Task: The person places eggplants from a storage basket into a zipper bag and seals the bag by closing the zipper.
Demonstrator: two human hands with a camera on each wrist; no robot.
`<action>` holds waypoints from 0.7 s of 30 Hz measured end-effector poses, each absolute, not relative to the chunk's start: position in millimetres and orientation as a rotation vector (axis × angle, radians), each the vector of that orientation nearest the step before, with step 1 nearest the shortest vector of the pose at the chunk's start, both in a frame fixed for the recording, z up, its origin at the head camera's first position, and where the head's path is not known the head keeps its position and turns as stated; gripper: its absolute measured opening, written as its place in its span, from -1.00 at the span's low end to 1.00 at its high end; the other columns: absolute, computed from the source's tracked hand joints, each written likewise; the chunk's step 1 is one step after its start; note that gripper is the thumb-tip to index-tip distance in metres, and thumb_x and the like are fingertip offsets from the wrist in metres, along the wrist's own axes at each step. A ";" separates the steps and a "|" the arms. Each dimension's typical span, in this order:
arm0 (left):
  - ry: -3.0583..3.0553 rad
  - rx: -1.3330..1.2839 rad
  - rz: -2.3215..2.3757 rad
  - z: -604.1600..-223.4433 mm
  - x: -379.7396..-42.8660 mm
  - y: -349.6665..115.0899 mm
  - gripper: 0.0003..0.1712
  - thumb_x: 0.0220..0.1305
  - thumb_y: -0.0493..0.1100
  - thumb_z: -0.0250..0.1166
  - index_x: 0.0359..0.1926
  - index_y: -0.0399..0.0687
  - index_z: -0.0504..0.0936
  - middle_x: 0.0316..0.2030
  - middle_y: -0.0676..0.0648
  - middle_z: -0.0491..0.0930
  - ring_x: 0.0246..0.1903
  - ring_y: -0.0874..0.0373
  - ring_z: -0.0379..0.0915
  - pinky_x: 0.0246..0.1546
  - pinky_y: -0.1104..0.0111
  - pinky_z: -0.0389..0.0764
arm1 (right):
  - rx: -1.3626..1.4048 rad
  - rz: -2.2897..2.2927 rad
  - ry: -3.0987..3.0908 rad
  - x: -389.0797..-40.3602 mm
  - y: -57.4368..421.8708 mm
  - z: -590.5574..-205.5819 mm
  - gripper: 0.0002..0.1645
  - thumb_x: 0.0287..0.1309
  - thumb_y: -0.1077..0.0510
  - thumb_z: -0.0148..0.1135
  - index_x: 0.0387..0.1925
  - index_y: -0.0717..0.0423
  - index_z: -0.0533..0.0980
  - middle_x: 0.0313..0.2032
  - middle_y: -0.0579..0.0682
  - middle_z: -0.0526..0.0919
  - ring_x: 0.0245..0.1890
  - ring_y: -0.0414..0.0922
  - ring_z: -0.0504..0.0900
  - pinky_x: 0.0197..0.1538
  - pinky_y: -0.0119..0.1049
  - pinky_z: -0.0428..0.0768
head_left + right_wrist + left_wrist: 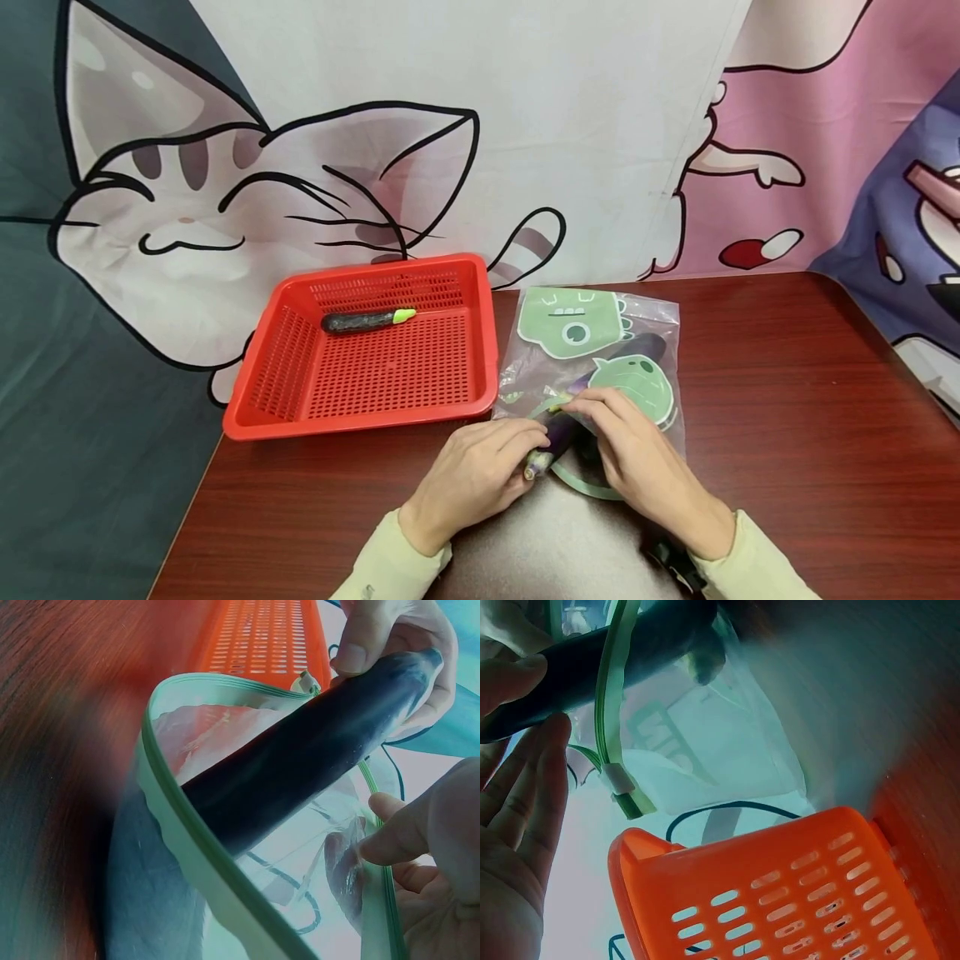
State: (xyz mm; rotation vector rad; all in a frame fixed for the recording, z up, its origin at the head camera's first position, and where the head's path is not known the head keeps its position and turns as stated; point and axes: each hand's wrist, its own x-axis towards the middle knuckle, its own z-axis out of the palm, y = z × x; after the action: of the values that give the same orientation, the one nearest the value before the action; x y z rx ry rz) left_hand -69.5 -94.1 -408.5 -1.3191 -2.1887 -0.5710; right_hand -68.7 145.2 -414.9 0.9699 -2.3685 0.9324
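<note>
My left hand (480,467) grips a dark purple eggplant (558,435) near its pale end. The eggplant (300,761) slants through the open mouth of a clear zip bag (506,354) with green cartoon prints. Its far part lies inside the bag. On the other side of the mouth, my right hand (637,454) pinches the bag's green rim (382,900) between thumb and fingers. A second purple eggplant (647,346) shows through the plastic, partly covered by the prints. In the left wrist view, a white slider (616,778) sits on the green zip strip.
Left of the bag stands a red perforated basket (390,408), close to the bag's edge. Inside it lies a dark, long vegetable (363,322) with a bright green end. The brown wooden table (795,400) extends to the right. A cartoon-printed cloth (600,142) hangs behind.
</note>
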 end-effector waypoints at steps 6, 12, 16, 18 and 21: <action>-2.230 -1.305 -0.562 -412.1 -68.5 -91.9 -0.65 0.06 -0.27 0.42 -0.08 -0.15 0.60 -0.12 -0.01 0.64 -0.07 0.22 0.62 0.00 0.45 0.58 | 0.963 0.927 -2.389 -68.6 145.4 -414.5 -0.52 0.51 0.12 -0.31 0.01 0.19 0.56 0.01 0.01 0.56 0.02 -0.05 0.54 0.22 -0.43 0.32; -2.245 -1.287 -0.538 -415.9 -67.6 -88.4 -0.65 0.10 -0.25 0.44 -0.07 -0.17 0.60 -0.09 -0.04 0.63 -0.08 0.20 0.63 -0.02 0.45 0.59 | 0.956 0.929 -2.412 -68.2 145.3 -414.5 -0.53 0.50 0.15 -0.30 0.02 0.20 0.56 0.02 0.01 0.56 0.03 -0.04 0.53 0.23 -0.42 0.32; -2.248 -1.289 -0.548 -416.8 -67.7 -86.8 -0.60 0.07 -0.29 0.44 -0.02 -0.20 0.60 -0.07 -0.05 0.63 -0.08 0.21 0.64 -0.01 0.46 0.59 | 0.958 0.931 -2.411 -68.2 145.1 -414.8 -0.53 0.49 0.15 -0.29 0.02 0.20 0.56 0.02 0.02 0.56 0.03 -0.04 0.54 0.22 -0.42 0.32; -2.245 -1.294 -0.549 -417.4 -68.0 -86.1 -0.56 0.04 -0.30 0.44 0.00 -0.21 0.60 -0.06 -0.05 0.64 -0.07 0.21 0.64 -0.01 0.46 0.58 | 0.957 0.932 -2.408 -68.2 145.0 -415.0 -0.56 0.48 0.17 -0.27 0.02 0.21 0.56 0.02 0.02 0.56 0.03 -0.04 0.54 0.23 -0.42 0.32; -2.231 -1.302 -0.546 -418.9 -68.0 -85.4 -0.50 -0.02 -0.29 0.45 0.02 -0.23 0.61 -0.03 -0.08 0.66 -0.05 0.19 0.65 0.00 0.44 0.59 | 0.950 0.935 -2.413 -68.2 144.8 -415.1 -0.61 0.42 0.25 -0.18 0.02 0.20 0.56 0.02 0.01 0.56 0.03 -0.05 0.54 0.24 -0.42 0.31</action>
State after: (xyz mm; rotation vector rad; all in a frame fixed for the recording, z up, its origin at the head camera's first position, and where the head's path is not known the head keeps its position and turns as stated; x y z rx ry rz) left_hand -68.0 -85.4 -418.9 -1.3021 -2.2313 -0.5457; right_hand -68.2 144.8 -415.1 0.9503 -2.4127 0.9348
